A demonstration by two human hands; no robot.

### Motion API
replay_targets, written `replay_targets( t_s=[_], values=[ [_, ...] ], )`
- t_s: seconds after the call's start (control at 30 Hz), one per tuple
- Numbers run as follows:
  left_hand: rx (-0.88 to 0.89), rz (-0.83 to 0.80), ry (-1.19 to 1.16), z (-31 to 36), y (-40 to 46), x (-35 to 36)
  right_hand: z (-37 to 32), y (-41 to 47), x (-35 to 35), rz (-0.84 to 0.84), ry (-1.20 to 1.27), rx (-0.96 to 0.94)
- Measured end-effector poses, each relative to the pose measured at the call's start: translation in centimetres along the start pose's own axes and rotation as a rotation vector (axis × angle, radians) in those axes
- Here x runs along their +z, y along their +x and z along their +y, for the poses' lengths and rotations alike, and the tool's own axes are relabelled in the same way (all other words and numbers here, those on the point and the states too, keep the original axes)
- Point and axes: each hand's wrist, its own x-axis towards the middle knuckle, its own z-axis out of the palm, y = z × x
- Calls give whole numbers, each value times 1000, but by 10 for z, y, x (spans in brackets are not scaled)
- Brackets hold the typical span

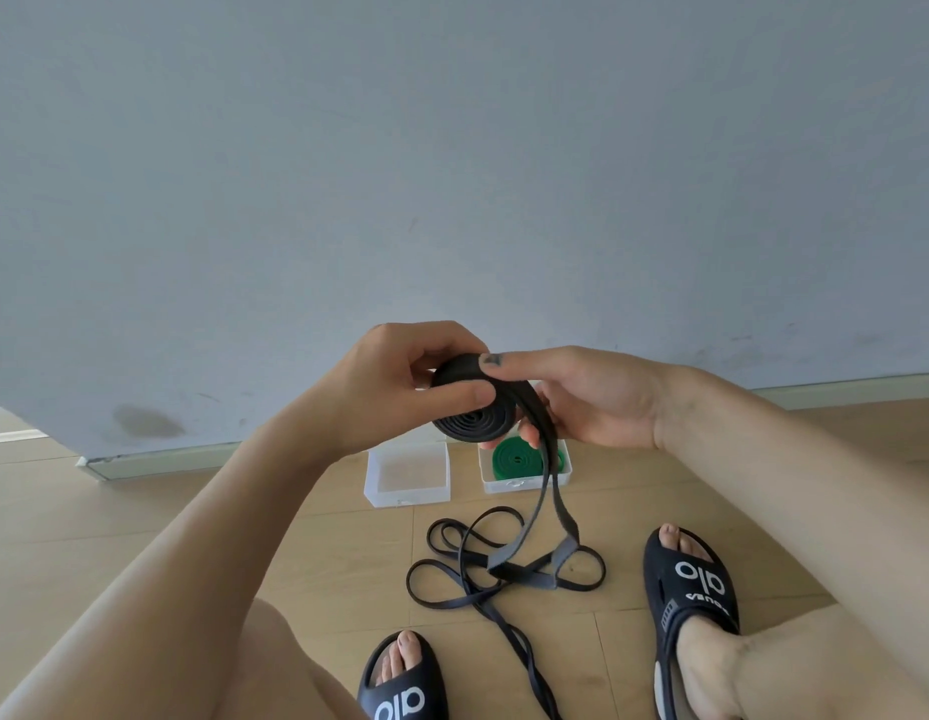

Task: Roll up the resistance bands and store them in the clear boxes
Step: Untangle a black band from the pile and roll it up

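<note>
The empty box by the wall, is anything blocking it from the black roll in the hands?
Nothing visible blocks it. The empty clear box sits open on the floor, below the black roll held by the left hand and right hand. The roll's loose tail lies nearer the feet.

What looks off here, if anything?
The unrolled tail of the black band lies in tangled, crossing loops on the floor between the slippers, likely to snag as it feeds the coil. The boxes sit upright.
</note>
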Motion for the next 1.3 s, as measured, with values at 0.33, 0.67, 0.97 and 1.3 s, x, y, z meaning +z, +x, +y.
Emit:
replay_targets(
  t_s=[0.33,0.67,0.97,1.3],
  values=[
    [26,16,-21,-1,0,0,-3,-1,-3,-71,63,-20],
    [29,28,36,-1,0,1,-5,-4,-1,-40,87,-3],
    [53,25,80,1,1,2,-3,2,5,-10,11,-5],
    [69,12,145,2,2,4,-3,1,8,25,-7,-7]
  ],
)
